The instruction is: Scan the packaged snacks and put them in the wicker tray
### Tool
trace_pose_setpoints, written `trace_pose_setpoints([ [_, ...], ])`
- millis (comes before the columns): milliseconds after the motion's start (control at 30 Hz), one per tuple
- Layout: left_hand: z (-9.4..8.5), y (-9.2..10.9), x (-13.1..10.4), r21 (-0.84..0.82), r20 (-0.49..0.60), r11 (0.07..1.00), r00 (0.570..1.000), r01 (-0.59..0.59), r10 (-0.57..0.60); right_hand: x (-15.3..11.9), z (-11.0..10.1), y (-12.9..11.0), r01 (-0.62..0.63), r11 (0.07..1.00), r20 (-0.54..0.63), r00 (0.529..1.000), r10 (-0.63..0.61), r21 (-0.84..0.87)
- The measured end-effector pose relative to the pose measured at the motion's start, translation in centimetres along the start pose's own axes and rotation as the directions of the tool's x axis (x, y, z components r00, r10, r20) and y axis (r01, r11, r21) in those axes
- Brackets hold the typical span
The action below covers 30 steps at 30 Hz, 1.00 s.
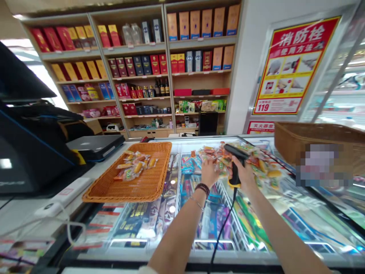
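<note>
My right hand [246, 173] grips a black barcode scanner [236, 152] with a yellow-edged base, its cable hanging down toward me. The scanner's head is over a pile of small wrapped snacks [209, 152] on the glass freezer top. My left hand [209, 173], with a beaded bracelet on its wrist, is at the near side of this pile. Its fingers are bent around a snack packet, partly hidden by the hand. More wrapped snacks lie in an orange wicker basket [154, 192] to the left.
Below the glass, the freezer [188, 245] holds packaged ices in wire baskets. A brown basket [288, 140] stands at the right. On the left are a dark monitor [28, 152], a black flat device [95, 146] and a white cable [70, 232]. Shelves of boxes line the back wall.
</note>
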<state>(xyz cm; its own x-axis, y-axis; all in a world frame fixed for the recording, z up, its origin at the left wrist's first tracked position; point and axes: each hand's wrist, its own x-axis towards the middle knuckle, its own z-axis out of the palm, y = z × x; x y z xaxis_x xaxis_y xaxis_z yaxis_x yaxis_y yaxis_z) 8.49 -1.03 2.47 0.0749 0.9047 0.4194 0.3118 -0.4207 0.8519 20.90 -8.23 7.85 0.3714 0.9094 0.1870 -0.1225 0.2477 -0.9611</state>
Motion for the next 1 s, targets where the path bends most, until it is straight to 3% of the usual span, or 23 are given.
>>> trace_pose_setpoints([
  [67, -0.5, -0.9, -0.1, 0.065, -0.029, 0.998, 0.999, 0.023, -0.021, 0.0, -0.1, 0.6, -0.013, 1.000, 0.011, 1.000, 0.014, -0.010],
  [200, -3.3, -2.7, 0.0, 0.063, -0.084, 0.996, 0.994, 0.071, -0.065, 0.1, 0.0, 1.6, 0.007, 0.996, 0.051, 0.999, -0.002, -0.094],
  [333, -6.0, -3.9, 0.3, -0.270, -0.133, 0.948, 0.969, 0.166, -0.208, -0.3, 0.8, 2.2, 0.016, 0.986, 0.127, 0.992, 0.005, -0.163],
  [433, -7.1, -4.4, 0.2, -0.600, -0.100, 0.771, 0.937, 0.213, -0.336, -1.0, 1.9, 2.5, -0.019, 0.992, 0.193, 0.980, 0.044, -0.128],
  [533, -7.6, -4.3, 0.0, -0.778, -0.022, 0.595, 0.938, 0.202, -0.347, -1.9, 3.1, 2.6, -0.047, 0.994, 0.238, 0.969, 0.070, -0.101],
  [600, -7.7, -4.2, -0.3, -0.820, 0.029, 0.537, 0.951, 0.199, -0.309, -2.2, 3.7, 2.8, -0.047, 0.992, 0.252, 0.965, 0.075, -0.114],
  [800, -7.9, -3.9, -0.3, -0.865, 0.059, 0.458, 0.947, 0.206, -0.315, -2.4, 4.0, 3.8, -0.072, 0.989, 0.265, 0.959, 0.105, -0.130],
  [1000, -8.1, -3.5, -0.4, -0.866, 0.080, 0.435, 0.927, 0.246, -0.366, -2.9, 4.0, 3.8, -0.108, 0.980, 0.288, 0.946, 0.152, -0.165],
])
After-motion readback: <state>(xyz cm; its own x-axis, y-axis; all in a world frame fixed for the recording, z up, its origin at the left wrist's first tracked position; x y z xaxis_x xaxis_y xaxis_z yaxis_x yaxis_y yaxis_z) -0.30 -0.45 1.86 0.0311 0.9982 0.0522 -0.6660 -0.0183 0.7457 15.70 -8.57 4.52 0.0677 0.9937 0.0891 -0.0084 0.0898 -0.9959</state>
